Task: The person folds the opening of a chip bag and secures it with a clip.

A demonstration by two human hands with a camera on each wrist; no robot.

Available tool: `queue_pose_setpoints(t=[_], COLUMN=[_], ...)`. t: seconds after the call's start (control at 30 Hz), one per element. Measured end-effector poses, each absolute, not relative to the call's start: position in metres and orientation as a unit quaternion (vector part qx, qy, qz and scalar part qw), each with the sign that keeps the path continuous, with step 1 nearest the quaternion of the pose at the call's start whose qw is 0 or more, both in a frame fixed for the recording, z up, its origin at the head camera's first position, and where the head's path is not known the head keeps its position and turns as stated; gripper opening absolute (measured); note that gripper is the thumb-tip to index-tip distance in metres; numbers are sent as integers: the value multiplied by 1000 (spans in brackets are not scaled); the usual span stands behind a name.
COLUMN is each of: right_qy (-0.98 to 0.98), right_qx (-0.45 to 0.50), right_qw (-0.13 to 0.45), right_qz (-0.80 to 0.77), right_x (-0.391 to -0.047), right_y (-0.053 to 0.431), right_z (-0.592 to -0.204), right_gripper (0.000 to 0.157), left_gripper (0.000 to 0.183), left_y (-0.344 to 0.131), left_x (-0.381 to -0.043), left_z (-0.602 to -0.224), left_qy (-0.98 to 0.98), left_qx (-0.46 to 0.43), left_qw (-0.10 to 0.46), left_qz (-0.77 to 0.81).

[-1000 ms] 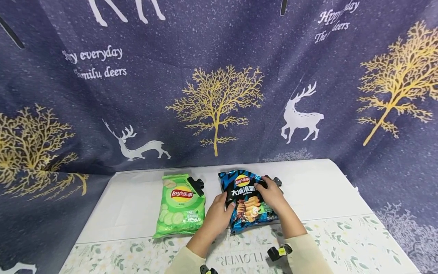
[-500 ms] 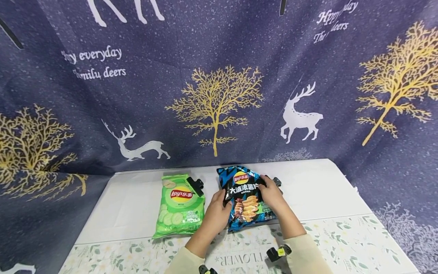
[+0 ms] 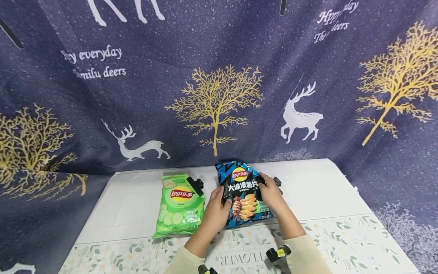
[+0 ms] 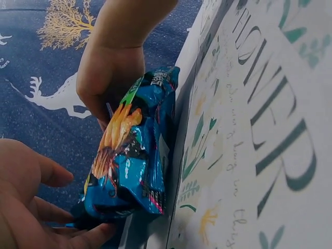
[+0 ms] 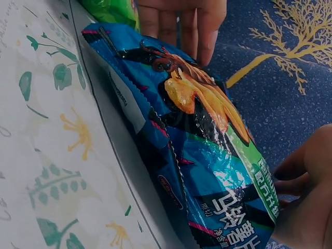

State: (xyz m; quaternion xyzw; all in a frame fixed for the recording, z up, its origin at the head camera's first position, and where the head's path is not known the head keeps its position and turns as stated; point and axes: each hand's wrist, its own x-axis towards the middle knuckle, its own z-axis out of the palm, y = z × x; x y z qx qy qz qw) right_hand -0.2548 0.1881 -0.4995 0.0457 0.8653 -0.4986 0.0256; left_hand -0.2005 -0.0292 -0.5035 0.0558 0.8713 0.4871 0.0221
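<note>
I count one green chip bag (image 3: 179, 207), one blue chip bag (image 3: 243, 201), two altogether; my left hand (image 3: 218, 210), my right hand (image 3: 271, 193), two; two pale sleeves (image 3: 184, 262) (image 3: 305, 254); two black wrist devices (image 3: 275, 254) (image 3: 207, 270); two black clips (image 3: 196, 187) (image 3: 278, 182); three golden trees (image 3: 215, 114) (image 3: 398, 82) (image 3: 34, 148); one backdrop (image 3: 212, 34); one table (image 3: 131, 207).

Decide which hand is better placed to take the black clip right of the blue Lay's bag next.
Probably the right hand: it holds the right side of the blue Lay's bag, close to the black clip. The left hand is at the opposite side, farther off.
</note>
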Motion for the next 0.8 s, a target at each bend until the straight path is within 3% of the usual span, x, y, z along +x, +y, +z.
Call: queue_pose_setpoints(t=[0.8], right_qy=[851], right_qx=[2], right_qw=[-51], right_qz=[-522], right_x=[-250], right_y=[182], right_z=[-498], right_gripper=[55], left_gripper=[73], left_y=[-27], left_x=[-197], left_z=[-493], left_qy=[847], left_qx=[46], left_qw=[-23], left_qz=[529])
